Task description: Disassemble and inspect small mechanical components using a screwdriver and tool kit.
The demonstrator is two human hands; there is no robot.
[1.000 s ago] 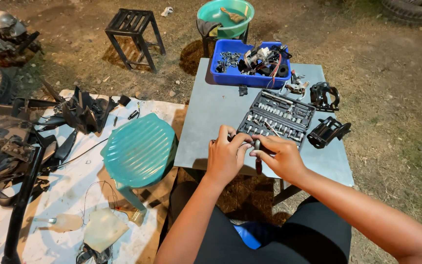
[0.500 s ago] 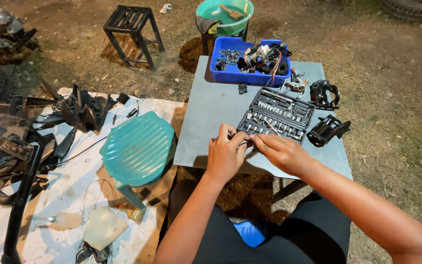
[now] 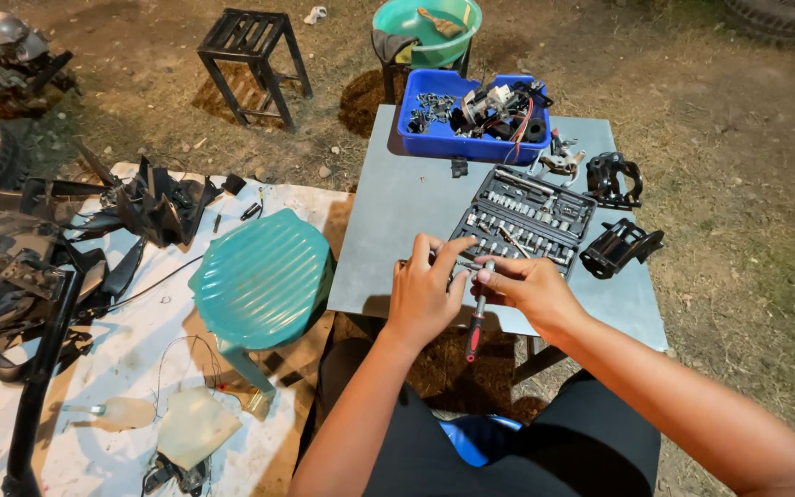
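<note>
Both hands, L & R, pinch ratchet by socket set.

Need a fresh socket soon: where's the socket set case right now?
In the head view, the open socket set case lies on the grey table, just beyond both hands, below the blue tray.

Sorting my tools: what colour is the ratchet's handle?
Red and black, seen in the head view: ratchet, at the right hand.

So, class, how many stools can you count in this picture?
2: a teal plastic stool left of the grey table, and a black metal stool on the dirt beyond it. The person's own seat is hidden.
</note>
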